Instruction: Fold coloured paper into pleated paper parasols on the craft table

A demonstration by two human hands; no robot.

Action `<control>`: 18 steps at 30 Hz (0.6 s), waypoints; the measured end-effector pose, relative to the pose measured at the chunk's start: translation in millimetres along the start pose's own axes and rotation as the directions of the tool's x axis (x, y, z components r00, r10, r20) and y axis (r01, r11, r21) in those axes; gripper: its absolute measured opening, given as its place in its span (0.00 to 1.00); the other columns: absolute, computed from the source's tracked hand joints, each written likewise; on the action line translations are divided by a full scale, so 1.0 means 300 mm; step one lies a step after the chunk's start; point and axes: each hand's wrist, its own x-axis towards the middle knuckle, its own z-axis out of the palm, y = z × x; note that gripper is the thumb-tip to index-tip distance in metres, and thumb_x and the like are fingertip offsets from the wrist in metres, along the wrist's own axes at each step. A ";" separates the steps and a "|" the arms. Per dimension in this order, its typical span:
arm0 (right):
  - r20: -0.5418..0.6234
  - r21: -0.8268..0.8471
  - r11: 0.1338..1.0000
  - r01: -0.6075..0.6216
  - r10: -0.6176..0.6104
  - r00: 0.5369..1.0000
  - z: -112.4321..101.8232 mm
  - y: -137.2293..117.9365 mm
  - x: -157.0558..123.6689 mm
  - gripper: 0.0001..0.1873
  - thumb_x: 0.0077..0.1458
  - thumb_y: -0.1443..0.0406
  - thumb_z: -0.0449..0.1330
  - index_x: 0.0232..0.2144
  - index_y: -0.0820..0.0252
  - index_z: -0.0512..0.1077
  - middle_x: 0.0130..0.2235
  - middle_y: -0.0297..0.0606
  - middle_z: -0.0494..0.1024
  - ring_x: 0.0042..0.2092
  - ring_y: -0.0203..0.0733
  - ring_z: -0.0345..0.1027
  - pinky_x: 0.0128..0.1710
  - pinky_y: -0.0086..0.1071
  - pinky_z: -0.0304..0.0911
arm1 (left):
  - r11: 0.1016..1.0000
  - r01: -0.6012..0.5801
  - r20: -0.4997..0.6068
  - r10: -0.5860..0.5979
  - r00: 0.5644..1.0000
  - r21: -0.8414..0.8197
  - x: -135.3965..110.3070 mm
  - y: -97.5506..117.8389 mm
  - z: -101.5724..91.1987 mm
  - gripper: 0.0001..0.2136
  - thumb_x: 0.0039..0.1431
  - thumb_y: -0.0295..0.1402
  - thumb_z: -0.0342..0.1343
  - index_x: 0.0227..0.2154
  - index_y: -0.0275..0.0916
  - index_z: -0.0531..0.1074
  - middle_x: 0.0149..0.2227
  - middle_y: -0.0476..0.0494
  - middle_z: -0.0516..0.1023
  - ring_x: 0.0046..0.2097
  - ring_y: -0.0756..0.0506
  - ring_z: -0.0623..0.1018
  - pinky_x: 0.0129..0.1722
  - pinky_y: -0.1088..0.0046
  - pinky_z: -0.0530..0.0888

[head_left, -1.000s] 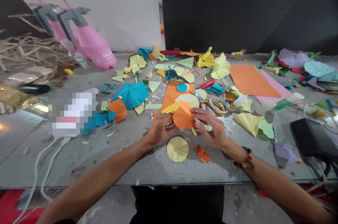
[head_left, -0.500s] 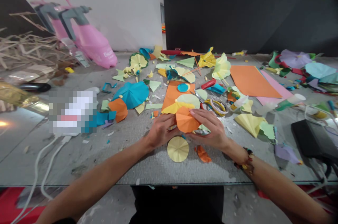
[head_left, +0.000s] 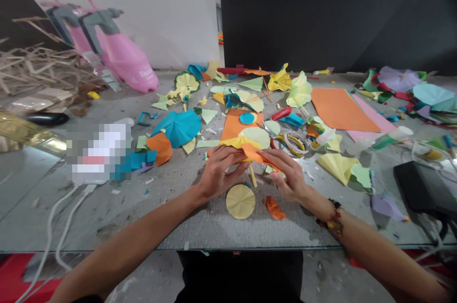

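Observation:
Between my two hands is a piece of creased orange paper (head_left: 253, 152), now tilted so that its edge faces me. Pleated yellow paper (head_left: 235, 141) shows just behind its top edge. A pale wooden-looking stick (head_left: 253, 176) slants down from beneath the orange paper. My left hand (head_left: 222, 169) grips the paper from the left, fingers over the top. On the other side my right hand (head_left: 288, 174) pinches its edge, fingers above and thumb below. A round creased yellow paper disc (head_left: 240, 202) lies nearer me, and a crumpled orange scrap (head_left: 275, 208) sits beside it.
Scissors, tape rolls (head_left: 296, 142) and a pale green paper circle (head_left: 256, 136) lie beyond my hands. A blue pleated paper (head_left: 178, 127) is at the left. Orange sheets (head_left: 342, 108) lie right. A black adapter (head_left: 419, 186) and pink spray bottle (head_left: 124, 57) stand at the sides.
The orange paper has tipped from facing me to nearly edge-on, and the stick under it has come into view. Both hands have stayed in about the same place.

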 end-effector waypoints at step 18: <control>-0.069 0.660 0.555 -0.507 0.716 0.694 0.059 0.105 0.008 0.18 0.65 0.46 0.59 0.39 0.51 0.75 0.36 0.35 0.81 0.35 0.43 0.77 0.29 0.35 0.75 | 0.995 0.086 0.110 -0.092 0.990 0.060 -0.003 -0.023 -0.008 0.10 0.73 0.37 0.52 0.46 0.42 0.77 0.61 0.39 0.75 0.66 0.39 0.70 0.65 0.53 0.67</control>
